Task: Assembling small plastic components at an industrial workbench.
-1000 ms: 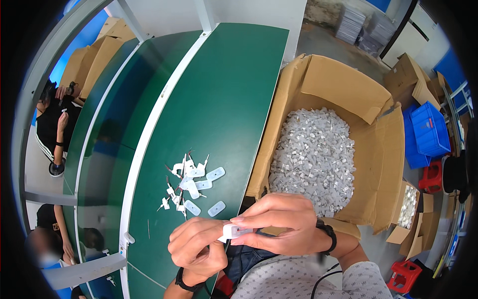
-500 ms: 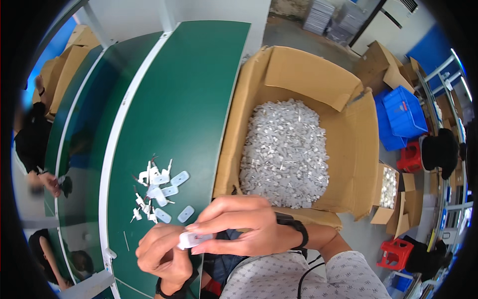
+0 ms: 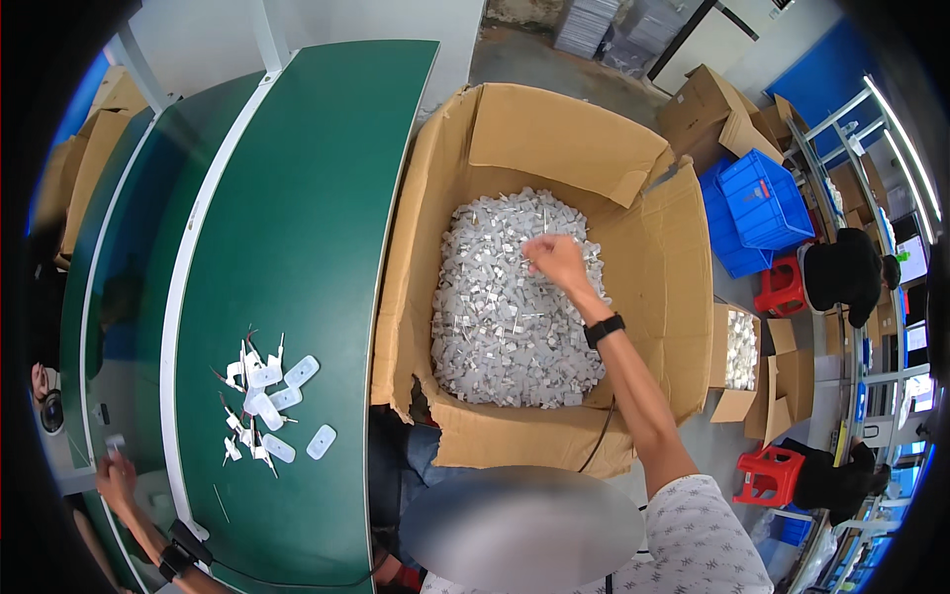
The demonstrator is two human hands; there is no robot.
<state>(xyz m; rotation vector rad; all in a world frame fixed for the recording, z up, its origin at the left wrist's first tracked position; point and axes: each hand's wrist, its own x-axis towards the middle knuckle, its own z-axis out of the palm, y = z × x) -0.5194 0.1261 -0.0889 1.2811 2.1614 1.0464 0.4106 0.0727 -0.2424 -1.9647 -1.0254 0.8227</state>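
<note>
**Hands parted: one over the carton, one beyond the white rail**

Nearest, the green table (image 3: 317,218) carries white wired pieces (image 3: 236,374) and rounded translucent pieces (image 3: 302,372) toward its near end, between the white rail (image 3: 198,213) on its left and its right edge; one translucent piece lies closest to that right edge. The left hand (image 3: 117,482) reaches past the rail, a small white piece (image 3: 115,442) at its fingertips (gripped or just released, I cannot tell).

Just off the right edge stands a big open carton (image 3: 396,267), its heap of small white parts (image 3: 475,337) spread within its walls. Over the heap is the right hand (image 3: 556,259), fingers bunched narrow; whether they hold anything I cannot tell.

Farther off are a smaller open carton (image 3: 730,404) of pale parts, red stools (image 3: 769,473), blue crates (image 3: 764,198) and two co-workers in black (image 3: 841,272) by a long bench; stacked sheets (image 3: 589,25) stand against the back wall.

Half a second ago both hands met at a white piece beside the table's right edge; now they are far apart. The view has swung rightward, while the pieces on the table keep their arrangement.
</note>
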